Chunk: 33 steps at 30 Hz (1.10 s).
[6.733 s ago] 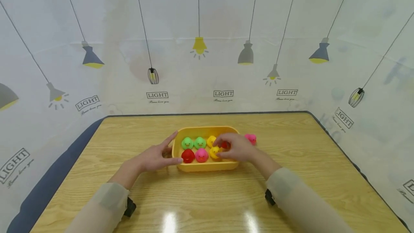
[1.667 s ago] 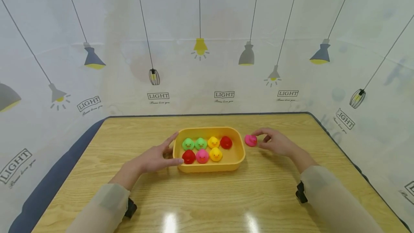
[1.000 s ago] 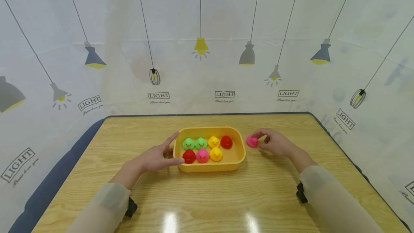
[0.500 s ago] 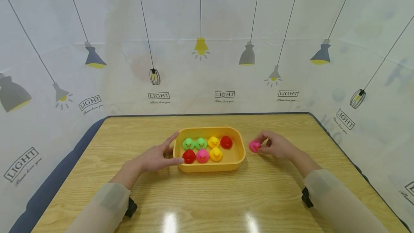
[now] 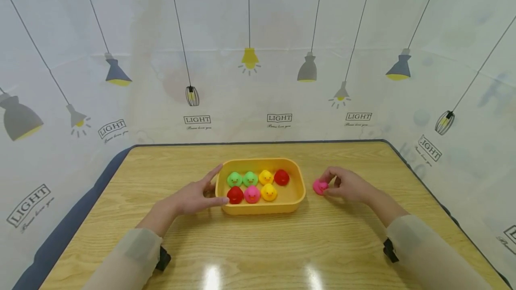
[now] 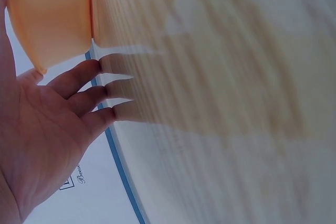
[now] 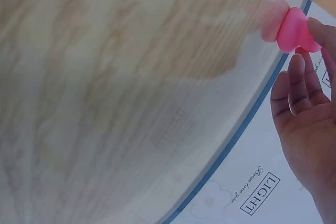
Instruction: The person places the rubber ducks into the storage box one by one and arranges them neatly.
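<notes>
A yellow plastic tray (image 5: 260,209) stands mid-table, holding small rubber ducks. Two green ducks, a yellow duck (image 5: 266,177) and a red duck (image 5: 281,177) form its back row. In front sit a red duck (image 5: 235,195), a pink duck (image 5: 252,194) and a yellow duck (image 5: 268,192). My left hand (image 5: 195,197) rests at the tray's left end, thumb and index finger spread along it; its other fingers touch the table in the left wrist view. Right of the tray, my right hand (image 5: 347,185) pinches another pink rubber duck (image 7: 294,31), which sits on the tabletop.
The wood-grain table (image 5: 258,245) has a dark blue edging at the back. Behind it hangs a pale wall cloth (image 5: 217,75) printed with lamps. A black wrist device (image 5: 390,250) shows at my right sleeve.
My right hand was over the tray's right part, then went to the pink duck outside it. Since then hand and duck have shifted right and nearer me. The left hand keeps its place.
</notes>
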Motion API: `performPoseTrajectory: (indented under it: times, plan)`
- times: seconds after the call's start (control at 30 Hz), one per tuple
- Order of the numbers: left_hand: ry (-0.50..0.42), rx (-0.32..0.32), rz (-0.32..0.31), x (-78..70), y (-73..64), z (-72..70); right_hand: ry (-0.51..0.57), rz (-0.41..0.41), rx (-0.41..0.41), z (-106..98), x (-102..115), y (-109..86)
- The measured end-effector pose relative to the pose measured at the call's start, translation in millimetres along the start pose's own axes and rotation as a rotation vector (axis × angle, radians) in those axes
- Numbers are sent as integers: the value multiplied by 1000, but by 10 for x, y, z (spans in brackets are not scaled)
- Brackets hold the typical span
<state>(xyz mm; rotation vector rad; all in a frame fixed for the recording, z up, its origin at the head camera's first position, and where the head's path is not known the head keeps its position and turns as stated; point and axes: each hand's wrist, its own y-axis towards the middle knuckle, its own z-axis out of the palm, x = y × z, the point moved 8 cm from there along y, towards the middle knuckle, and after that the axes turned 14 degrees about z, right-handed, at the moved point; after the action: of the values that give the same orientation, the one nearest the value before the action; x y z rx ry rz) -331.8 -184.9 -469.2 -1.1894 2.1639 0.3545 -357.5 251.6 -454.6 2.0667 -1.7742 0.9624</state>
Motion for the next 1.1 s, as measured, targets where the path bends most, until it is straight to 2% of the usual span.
performPoseTrajectory:
  times: [0.23,0.43,0.73,1.1]
  plan:
    - [2,0,-2,-11,-9,1,7,-26,-1,-10,0,-78]
    - [1,-2,-1,-17,-12,-2,0,-79,-93,-118,72,-181]
    - [3,0,-14,-25,-22,-12,19,-144,-177,-242,351,-304]
    - [4,0,-7,-4,-6,-5,27,-240,-209,-196,708,-316]
